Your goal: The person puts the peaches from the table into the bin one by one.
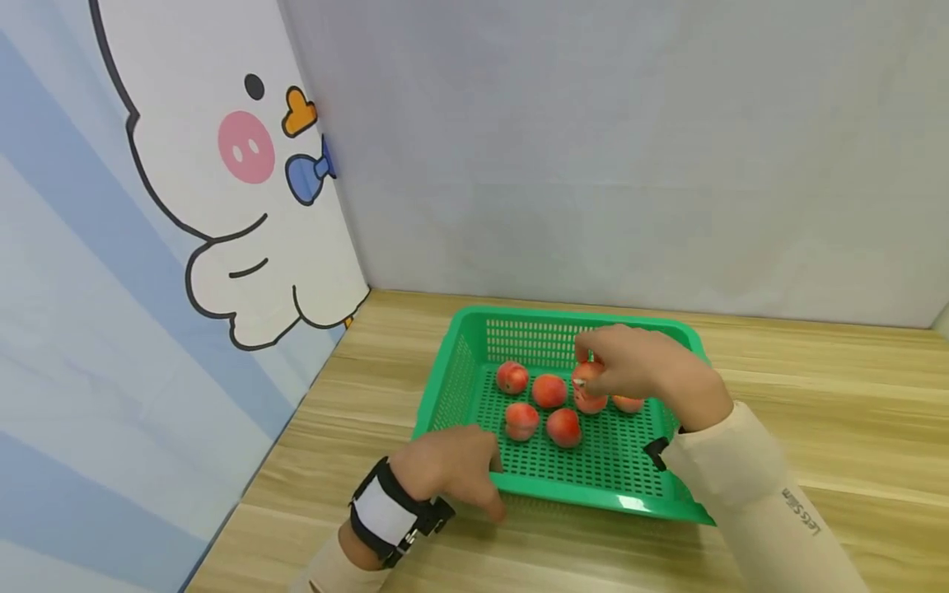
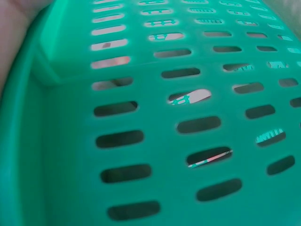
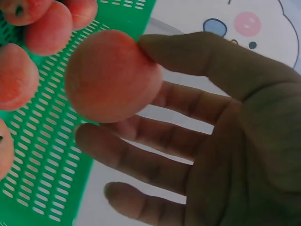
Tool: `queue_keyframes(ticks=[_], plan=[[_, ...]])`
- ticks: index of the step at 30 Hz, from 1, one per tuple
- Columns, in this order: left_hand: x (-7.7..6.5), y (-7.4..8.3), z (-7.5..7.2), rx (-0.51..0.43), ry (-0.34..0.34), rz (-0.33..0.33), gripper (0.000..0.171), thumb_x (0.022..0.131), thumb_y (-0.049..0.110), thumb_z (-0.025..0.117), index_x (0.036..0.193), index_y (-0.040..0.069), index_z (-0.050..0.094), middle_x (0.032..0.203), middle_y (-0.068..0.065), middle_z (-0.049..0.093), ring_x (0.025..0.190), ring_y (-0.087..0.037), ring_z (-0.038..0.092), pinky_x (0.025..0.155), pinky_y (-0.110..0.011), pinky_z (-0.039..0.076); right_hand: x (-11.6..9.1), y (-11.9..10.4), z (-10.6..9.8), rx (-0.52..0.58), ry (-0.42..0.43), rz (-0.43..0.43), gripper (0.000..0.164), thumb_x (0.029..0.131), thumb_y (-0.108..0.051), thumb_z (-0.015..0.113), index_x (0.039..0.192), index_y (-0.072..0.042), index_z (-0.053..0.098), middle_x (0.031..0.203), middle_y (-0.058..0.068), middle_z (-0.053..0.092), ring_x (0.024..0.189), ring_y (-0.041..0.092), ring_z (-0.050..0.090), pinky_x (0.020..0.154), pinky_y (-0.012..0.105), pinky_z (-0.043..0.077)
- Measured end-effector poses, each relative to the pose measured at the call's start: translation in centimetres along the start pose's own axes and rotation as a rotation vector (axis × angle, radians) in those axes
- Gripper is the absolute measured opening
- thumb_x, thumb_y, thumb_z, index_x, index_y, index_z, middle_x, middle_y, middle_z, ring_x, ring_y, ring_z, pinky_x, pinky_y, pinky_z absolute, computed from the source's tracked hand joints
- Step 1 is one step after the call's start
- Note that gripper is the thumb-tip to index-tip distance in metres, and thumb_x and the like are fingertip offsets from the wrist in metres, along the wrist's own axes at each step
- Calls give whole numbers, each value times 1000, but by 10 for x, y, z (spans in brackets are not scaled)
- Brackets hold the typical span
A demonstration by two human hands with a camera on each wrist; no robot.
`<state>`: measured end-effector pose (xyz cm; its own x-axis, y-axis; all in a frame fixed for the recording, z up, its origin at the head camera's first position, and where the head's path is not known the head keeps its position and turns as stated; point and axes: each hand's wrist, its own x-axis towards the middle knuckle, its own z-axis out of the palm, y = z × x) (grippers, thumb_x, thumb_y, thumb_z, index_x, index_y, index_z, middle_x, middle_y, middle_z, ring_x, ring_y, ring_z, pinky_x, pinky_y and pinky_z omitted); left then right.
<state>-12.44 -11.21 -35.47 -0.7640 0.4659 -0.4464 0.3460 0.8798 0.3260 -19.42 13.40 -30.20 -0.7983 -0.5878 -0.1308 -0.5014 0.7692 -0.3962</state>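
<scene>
A shallow green plastic basket (image 1: 578, 492) with slotted walls and floor holds several red-orange peaches (image 1: 549, 391). At its near left corner my left hand (image 1: 452, 465) grips the rim, fingers over the edge and thumb on the outside. The left wrist view is mostly slotted basket wall (image 2: 155, 99), with a bit of the hand at the upper left. Over the right side of the basket, my right hand (image 1: 630, 358) pinches one peach (image 3: 113, 75) between thumb and fingertips. The right wrist view shows this peach raised above others, the remaining fingers spread below it.
The basket stands on a wood-grain table (image 1: 830, 395). A pale grey curtain (image 1: 630, 156) hangs behind it. On the left is a blue and white sheet with a cartoon duck (image 1: 222, 206).
</scene>
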Motion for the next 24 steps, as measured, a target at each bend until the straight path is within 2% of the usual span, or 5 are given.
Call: queue_keyframes(ticks=[3,6,12,19,24], plan=[[0,1,-1,-1,-5,1,31,60,34,83,58,21,55,54,10,32,49,-8,33,43,-25,28,2,1,8,82,-119,60,9,95,-18,59,102,-14,57,64,-4,49,48,11,38,57,30,37],[0,1,-1,4,-1,-6,27,59,35,83,63,21,60,56,10,38,51,-8,37,44,-25,32,4,1,13,98,-181,100,10,93,-13,60,103,-14,58,68,-2,51,53,12,40,56,29,36],[-1,1,-1,9,8,-10,28,58,37,84,74,21,68,62,10,50,57,-8,44,48,-26,40,7,3,21,39,-220,168,22,79,-1,64,93,-17,61,90,1,55,80,19,49,62,34,38],[0,-1,-2,7,17,7,27,58,35,84,74,19,68,62,10,48,58,-9,43,49,-26,40,14,5,32,3,-263,183,29,73,9,54,68,-15,37,65,-2,27,61,14,28,53,31,22],[1,0,-1,14,19,10,27,58,35,83,72,20,67,62,9,48,58,-9,43,48,-26,39,14,6,37,-20,-255,236,31,77,5,56,70,-15,33,67,0,26,58,14,27,53,31,23]])
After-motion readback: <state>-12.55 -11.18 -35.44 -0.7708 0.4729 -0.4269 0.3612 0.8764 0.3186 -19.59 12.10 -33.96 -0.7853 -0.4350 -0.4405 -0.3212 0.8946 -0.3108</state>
